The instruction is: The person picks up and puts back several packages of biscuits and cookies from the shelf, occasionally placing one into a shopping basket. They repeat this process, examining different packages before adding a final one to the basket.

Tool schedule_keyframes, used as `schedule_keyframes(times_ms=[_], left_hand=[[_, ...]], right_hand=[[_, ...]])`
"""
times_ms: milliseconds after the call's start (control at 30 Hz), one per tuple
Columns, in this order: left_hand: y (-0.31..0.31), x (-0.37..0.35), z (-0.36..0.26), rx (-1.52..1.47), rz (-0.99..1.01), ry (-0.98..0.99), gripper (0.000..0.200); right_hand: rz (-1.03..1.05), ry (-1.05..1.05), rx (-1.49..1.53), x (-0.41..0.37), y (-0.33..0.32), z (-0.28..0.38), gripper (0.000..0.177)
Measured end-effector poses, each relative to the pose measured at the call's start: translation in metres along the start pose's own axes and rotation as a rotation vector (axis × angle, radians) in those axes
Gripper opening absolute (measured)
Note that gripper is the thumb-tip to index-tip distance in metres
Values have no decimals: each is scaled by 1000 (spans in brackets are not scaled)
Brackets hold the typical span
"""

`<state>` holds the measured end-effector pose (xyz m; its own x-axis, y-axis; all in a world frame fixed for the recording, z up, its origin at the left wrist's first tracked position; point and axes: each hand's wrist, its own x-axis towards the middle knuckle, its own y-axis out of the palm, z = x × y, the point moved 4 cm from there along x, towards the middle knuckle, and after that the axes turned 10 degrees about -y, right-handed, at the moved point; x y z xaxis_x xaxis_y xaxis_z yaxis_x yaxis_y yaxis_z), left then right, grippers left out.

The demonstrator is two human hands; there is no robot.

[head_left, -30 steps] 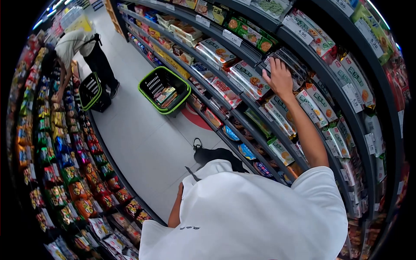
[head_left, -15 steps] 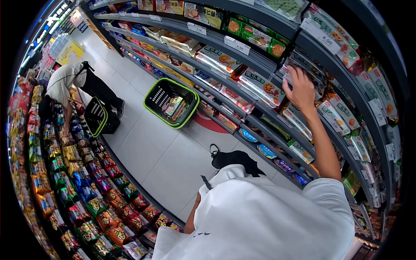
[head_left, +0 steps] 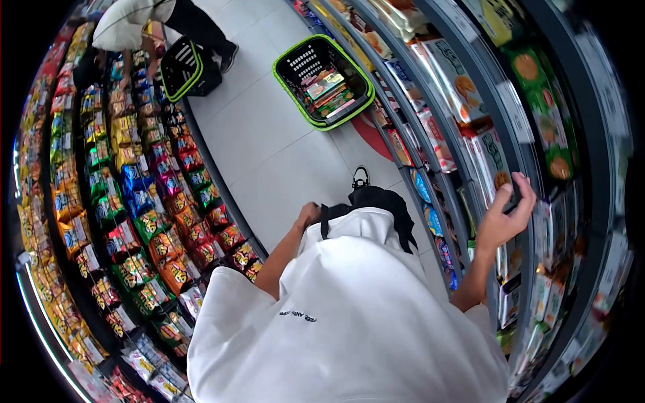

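My right hand is raised beside the right-hand shelf, near a price-label edge. Its thumb and fingers are bent and apart, with nothing between them. Close by stand white and green biscuit packs and a green pack with round biscuits pictured on it. Down at my waist is my left hand, beside a black strap; its fingers are turned out of sight. A black shopping basket with a lime-green rim sits on the floor ahead, several flat packs inside.
Bagged snacks fill the tiered shelf on the left. At upper left a person in a white top bends toward that shelf, a second green-rimmed basket beside them. Pale floor tiles run between the shelves.
My right hand has drawn back from the packs on the shelf, holding nothing. My left hand has come into view at the waist. The view has turned, shifting the floor basket up and right.
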<state>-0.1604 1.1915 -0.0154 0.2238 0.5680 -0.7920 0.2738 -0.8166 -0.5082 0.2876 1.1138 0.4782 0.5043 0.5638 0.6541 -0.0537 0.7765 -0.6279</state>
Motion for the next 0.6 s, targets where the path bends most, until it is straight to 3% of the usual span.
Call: schedule_keyframes(times_ms=[67,100,167,267,433,600], left_hand=[[-4,22,7,82,-209,258,33],[-11,18,-2,69,-204,240,33],[-47,-4,-34,44,-366,-8,34],[-87,-12,-52,51,-489,-142,35],[-127,23,-37,-21,-398,-280,41],[-191,110,-27,62,-241,-189,44]], right_hand=[[20,-132,-33,15,25,15,23],[-19,-60,32,23,33,19,23],[-41,34,133,39,54,21,21],[40,-35,149,53,88,39,19],[351,77,363,46,161,92,19],[624,212,489,3,247,111,24]])
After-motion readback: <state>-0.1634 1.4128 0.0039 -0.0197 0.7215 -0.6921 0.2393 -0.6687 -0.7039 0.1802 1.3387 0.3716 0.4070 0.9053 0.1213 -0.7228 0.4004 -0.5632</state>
